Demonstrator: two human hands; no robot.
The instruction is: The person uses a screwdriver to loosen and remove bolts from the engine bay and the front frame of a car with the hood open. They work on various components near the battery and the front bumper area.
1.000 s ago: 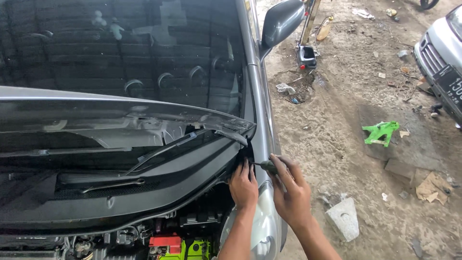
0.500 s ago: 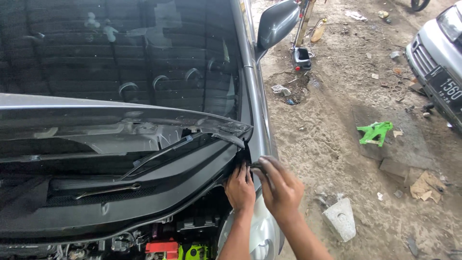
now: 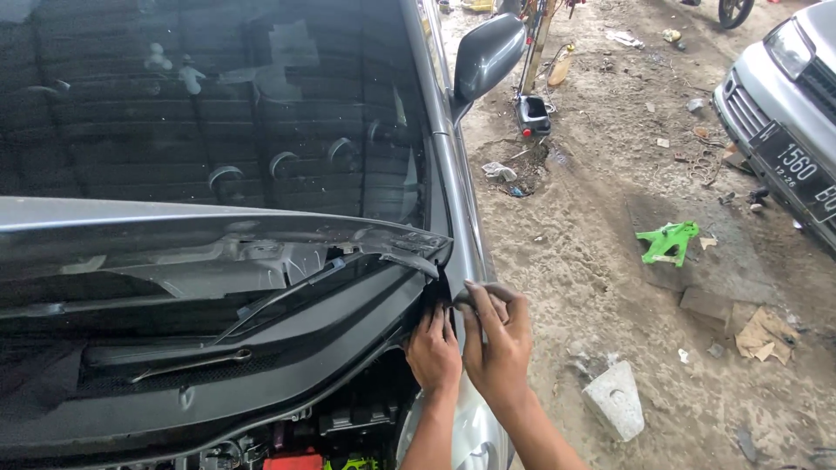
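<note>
We see the black cowl trim [image 3: 287, 348] end at the raised hood's [image 3: 174, 231] right corner, mostly hidden under our hands. Left hand [image 3: 433, 350] fingers push into the dark gap there; grip unclear. Right hand [image 3: 498, 335] is clenched on a small dark piece [image 3: 475, 294] against the grey fender [image 3: 466, 252]. The engine bay [image 3: 348, 422] is cut off below.

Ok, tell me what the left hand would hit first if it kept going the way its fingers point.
The left hand points up into the dark gap under the raised hood's corner; it would likely meet the black cowl trim there, though depth is unclear.
</note>
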